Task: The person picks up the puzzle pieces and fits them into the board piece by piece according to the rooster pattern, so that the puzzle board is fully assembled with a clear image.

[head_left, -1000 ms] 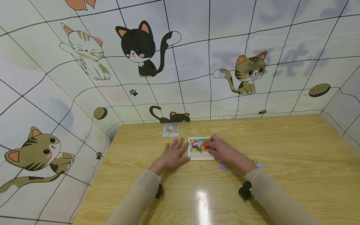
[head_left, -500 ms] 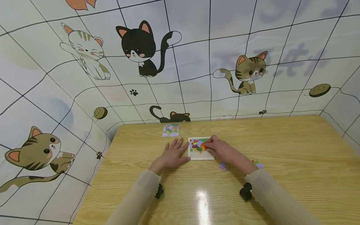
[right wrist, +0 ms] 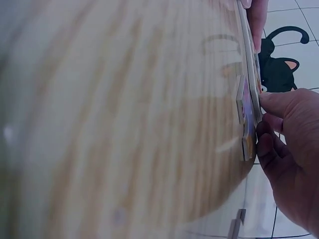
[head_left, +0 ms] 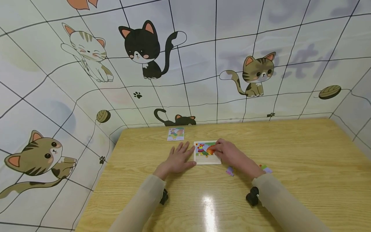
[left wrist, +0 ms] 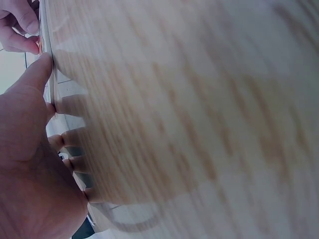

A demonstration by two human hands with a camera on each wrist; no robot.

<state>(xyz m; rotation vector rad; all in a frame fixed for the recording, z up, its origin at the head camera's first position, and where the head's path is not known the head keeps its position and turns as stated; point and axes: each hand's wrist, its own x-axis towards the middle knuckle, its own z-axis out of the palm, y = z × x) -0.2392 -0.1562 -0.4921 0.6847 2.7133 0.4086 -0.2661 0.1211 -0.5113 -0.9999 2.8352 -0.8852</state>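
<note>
A shallow puzzle tray (head_left: 208, 160) with a pale frame lies mid-table, its upper part filled with a colourful rooster picture (head_left: 201, 149). My left hand (head_left: 177, 159) lies flat with spread fingers, thumb and index finger touching the tray's left edge. At the tray's right side, the bent fingers of my right hand (head_left: 229, 154) hold an orange-patterned puzzle piece (head_left: 210, 149) against the picture; the hand partly hides it. In the right wrist view the thumb (right wrist: 274, 103) reaches over the tray edge. A loose purple puzzle piece (head_left: 230, 171) lies just below the right hand.
Another loose piece (head_left: 265, 169), green and lilac, lies beside the right forearm. A printed rooster card (head_left: 175, 134) lies near the table's back edge. The wooden table (head_left: 304, 154) meets a cat-patterned wall covering (head_left: 200, 71) behind and at the left.
The right fingers shift very slightly at the orange piece. My left hand, the tray and the loose pieces stay where they were.
</note>
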